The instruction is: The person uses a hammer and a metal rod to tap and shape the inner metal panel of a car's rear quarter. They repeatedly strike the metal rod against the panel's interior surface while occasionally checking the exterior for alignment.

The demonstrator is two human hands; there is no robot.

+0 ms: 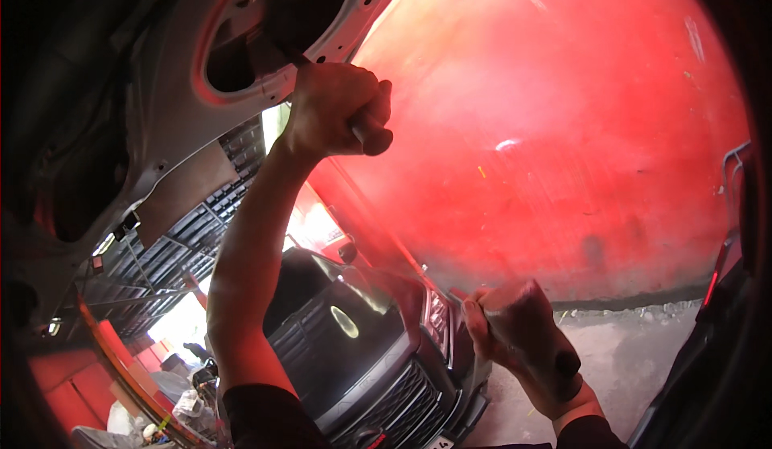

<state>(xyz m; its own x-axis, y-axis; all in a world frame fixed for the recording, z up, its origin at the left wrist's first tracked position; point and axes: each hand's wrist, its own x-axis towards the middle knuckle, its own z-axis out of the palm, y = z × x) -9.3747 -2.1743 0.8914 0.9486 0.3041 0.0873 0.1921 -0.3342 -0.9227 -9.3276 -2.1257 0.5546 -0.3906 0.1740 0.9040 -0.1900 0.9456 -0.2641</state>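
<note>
My left hand [334, 107] is raised and closed around a thick, round-ended tool handle [373, 135]. Beyond the fist a dark shaft [296, 55] points toward an opening in the raised car panel [173, 119]. Whether its tip touches the panel cannot be seen in the dark. Lower down on the right, my right hand [480, 328] is closed on a thick, dark, rounded tool [527, 320]. That tool lies over the hand and wrist, hiding most of the fingers; its exact kind is unclear.
A dark car [354, 328] with a grille stands below and ahead. The red wall [547, 127] fills the right side above a concrete floor [619, 352]. Bagged clutter [189, 409] lies at lower left. A dark edge with a red strip [712, 280] runs down the far right.
</note>
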